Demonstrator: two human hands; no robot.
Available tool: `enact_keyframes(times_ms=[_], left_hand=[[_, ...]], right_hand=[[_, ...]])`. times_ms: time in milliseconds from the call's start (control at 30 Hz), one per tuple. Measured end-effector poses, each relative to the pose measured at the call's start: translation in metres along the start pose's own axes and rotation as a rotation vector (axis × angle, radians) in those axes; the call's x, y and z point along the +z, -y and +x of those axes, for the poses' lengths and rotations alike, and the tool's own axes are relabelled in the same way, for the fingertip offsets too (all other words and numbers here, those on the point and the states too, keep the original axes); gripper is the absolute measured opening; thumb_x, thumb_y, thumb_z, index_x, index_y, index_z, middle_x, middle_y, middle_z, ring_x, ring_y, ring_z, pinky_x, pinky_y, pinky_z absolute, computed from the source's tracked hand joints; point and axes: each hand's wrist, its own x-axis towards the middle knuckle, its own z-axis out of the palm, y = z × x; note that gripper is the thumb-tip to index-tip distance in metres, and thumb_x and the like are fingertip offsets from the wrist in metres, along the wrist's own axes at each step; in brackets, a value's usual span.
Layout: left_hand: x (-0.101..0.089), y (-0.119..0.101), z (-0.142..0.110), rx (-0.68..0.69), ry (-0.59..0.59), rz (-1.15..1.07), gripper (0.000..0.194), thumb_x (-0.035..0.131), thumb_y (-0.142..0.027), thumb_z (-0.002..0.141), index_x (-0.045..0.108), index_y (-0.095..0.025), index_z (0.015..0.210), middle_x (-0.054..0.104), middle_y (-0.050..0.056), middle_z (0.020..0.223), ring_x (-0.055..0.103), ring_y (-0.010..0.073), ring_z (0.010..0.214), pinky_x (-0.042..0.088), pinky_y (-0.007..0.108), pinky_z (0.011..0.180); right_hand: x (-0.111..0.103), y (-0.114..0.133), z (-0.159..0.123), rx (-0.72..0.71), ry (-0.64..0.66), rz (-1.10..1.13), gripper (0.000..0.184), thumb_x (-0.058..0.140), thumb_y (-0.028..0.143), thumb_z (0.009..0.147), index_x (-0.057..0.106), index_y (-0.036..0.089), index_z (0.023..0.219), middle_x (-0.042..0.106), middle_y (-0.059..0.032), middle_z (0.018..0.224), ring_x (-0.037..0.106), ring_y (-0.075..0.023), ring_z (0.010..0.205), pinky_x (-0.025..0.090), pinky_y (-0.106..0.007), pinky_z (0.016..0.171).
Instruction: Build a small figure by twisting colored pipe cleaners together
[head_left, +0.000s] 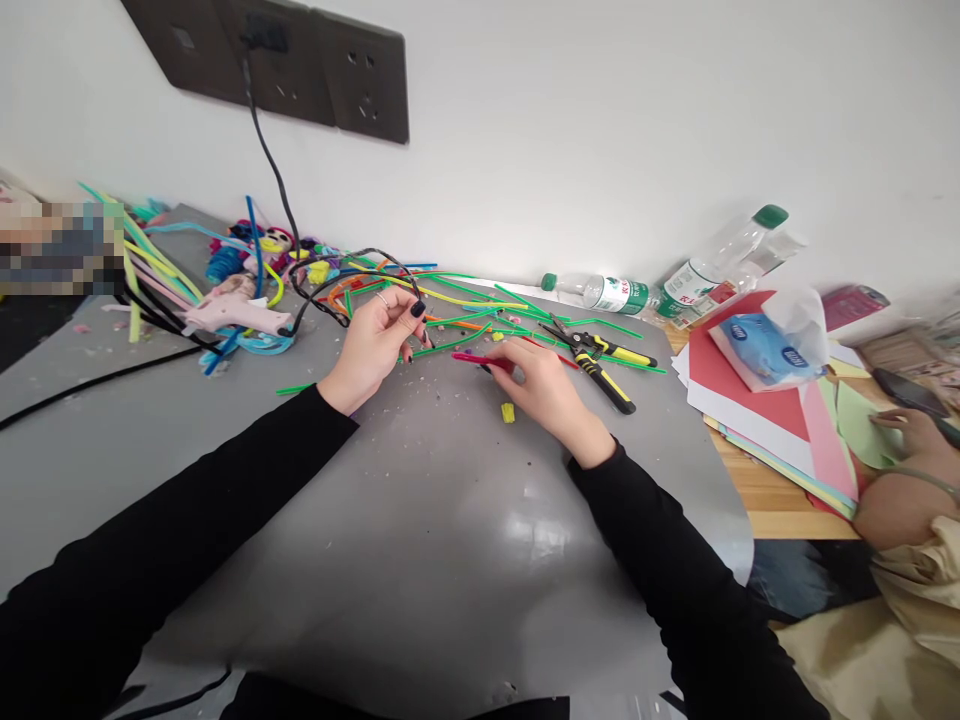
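My left hand (379, 345) is raised over the grey table with thumb and fingertips pinched together. What they hold, if anything, is too small to make out. Just to its right, my right hand (536, 385) grips a thin pink-red stick-like piece (471, 358), whose tip points towards my left hand. Behind both hands lie green, yellow and orange pipe cleaners (450, 300) in a loose tangle. Black-and-yellow pliers (600, 365) rest to the right of my right hand. A small yellow scrap (508, 412) lies below it.
A pale pink glue gun (240, 308) with a black cord lies at left, near a pile of colourful yarn figures (262, 245). Plastic bottles (600, 292), a tissue pack (769, 345) and coloured paper (750, 420) are at right. Another person's hand (911, 435) touches green paper.
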Motion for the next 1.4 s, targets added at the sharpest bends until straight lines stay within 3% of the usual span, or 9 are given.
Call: enact_keyframes(times_ms=[267, 633, 1100, 1400], left_hand=[[0.001, 0.001, 0.001, -0.012, 0.019, -0.005, 0.054, 0.082, -0.068, 0.073, 0.062, -0.019, 0.086, 0.072, 0.008, 0.074, 0.068, 0.0172, 0.065, 0.043, 0.022, 0.044], [0.003, -0.001, -0.001, -0.020, 0.060, 0.039, 0.048, 0.077, -0.062, 0.081, 0.065, -0.017, 0.095, 0.077, 0.011, 0.088, 0.069, 0.0170, 0.069, 0.045, 0.022, 0.046], [0.003, -0.007, -0.004, -0.063, 0.099, -0.014, 0.032, 0.073, -0.035, 0.083, 0.066, -0.017, 0.109, 0.076, 0.012, 0.106, 0.068, 0.0160, 0.073, 0.047, 0.022, 0.048], [0.006, -0.010, -0.004, -0.068, 0.060, 0.000, 0.035, 0.076, -0.045, 0.082, 0.065, -0.016, 0.098, 0.076, 0.011, 0.092, 0.064, 0.0154, 0.068, 0.044, 0.022, 0.048]], right_hand=[[0.000, 0.001, 0.000, 0.006, 0.001, 0.009, 0.011, 0.055, 0.017, 0.098, 0.065, 0.022, 0.096, 0.070, -0.0054, 0.093, 0.064, -0.0197, 0.081, 0.048, -0.031, 0.075], [0.000, 0.000, 0.000, 0.001, 0.002, -0.003, 0.013, 0.054, 0.019, 0.099, 0.066, 0.022, 0.096, 0.068, -0.0048, 0.089, 0.060, -0.0184, 0.077, 0.044, -0.029, 0.070], [0.001, 0.000, 0.000, -0.007, -0.005, -0.014, 0.011, 0.056, 0.017, 0.099, 0.065, 0.021, 0.095, 0.068, -0.0041, 0.088, 0.058, -0.0176, 0.074, 0.043, -0.029, 0.070], [0.000, 0.000, 0.000, 0.003, -0.001, 0.004, 0.012, 0.055, 0.016, 0.099, 0.066, 0.020, 0.096, 0.068, -0.0045, 0.090, 0.060, -0.0176, 0.077, 0.044, -0.029, 0.071]])
